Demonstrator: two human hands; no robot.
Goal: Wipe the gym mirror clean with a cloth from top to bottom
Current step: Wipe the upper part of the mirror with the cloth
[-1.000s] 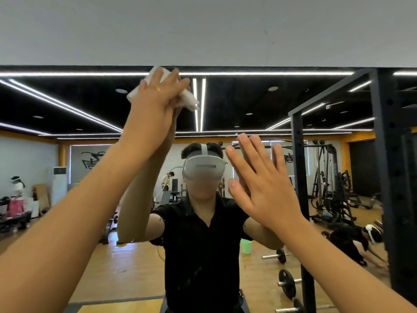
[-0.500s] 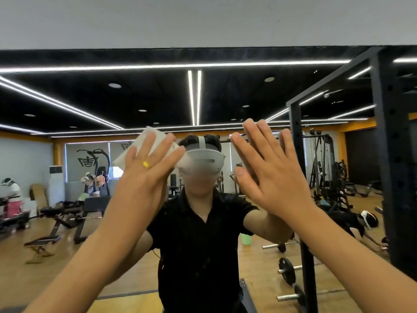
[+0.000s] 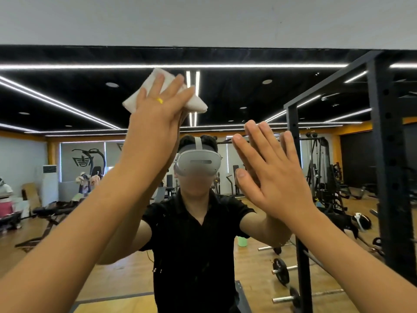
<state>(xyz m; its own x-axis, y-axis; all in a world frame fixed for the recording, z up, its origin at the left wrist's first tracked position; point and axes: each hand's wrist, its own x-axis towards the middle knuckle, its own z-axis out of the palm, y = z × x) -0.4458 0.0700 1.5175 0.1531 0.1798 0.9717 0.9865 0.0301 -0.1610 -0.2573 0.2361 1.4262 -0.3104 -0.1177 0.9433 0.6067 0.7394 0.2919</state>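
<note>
The gym mirror (image 3: 67,105) fills the wall in front of me, its top edge just under a white wall band. My left hand (image 3: 158,114) presses a folded white cloth (image 3: 194,102) flat against the glass, high up, with straight fingers spread over it. A yellow ring shows on one finger. My right hand (image 3: 268,175) lies flat on the mirror lower and to the right, fingers straight, holding nothing. Its reflection meets it at the fingertips.
The mirror reflects a person in a black shirt with a headset, a black power rack (image 3: 383,177) at the right, barbell plates (image 3: 281,271) on the wooden floor, benches at the left and a person lying on the floor at right.
My left hand has slid the cloth back up the glass from face height to near the top. My right hand stays pressed flat in about the same place.
</note>
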